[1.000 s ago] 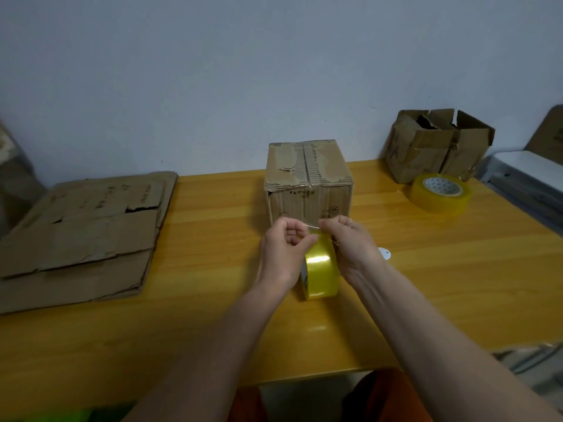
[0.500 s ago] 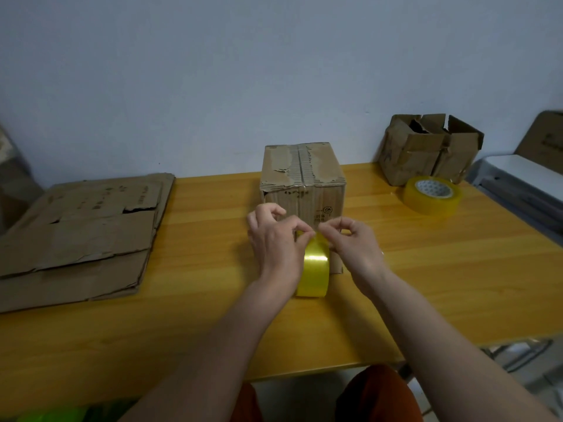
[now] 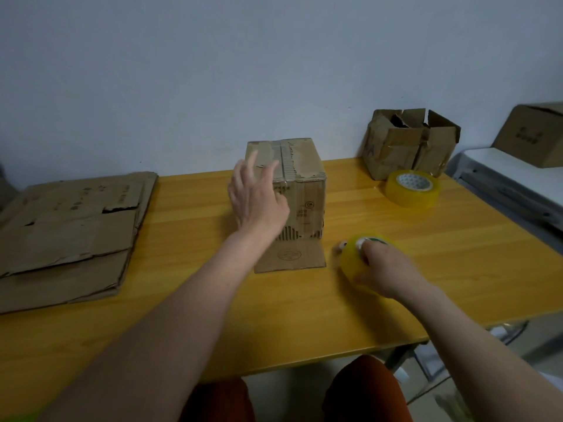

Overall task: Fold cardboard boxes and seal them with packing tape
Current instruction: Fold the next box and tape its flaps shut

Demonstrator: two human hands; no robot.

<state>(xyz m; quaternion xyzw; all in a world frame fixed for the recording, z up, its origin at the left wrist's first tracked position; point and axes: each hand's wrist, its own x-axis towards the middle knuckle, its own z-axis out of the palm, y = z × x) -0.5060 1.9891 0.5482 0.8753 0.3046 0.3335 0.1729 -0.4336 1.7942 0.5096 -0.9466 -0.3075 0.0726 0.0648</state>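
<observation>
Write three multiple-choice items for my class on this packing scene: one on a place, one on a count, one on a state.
1. Where does the flattened cardboard lie?
A. left end of the table
B. on the floor
C. on the closed box

2. How many tape rolls show?
A. one
B. two
C. four

3. How is the left hand?
A. fist round tape
B. fingers spread at the closed box
C. flat on the table

Answers: 1 A, it rests on the table at far left. 2 B, one roll by the open box, another roll under the right hand. 3 B, fingers spread against the closed box.
</observation>
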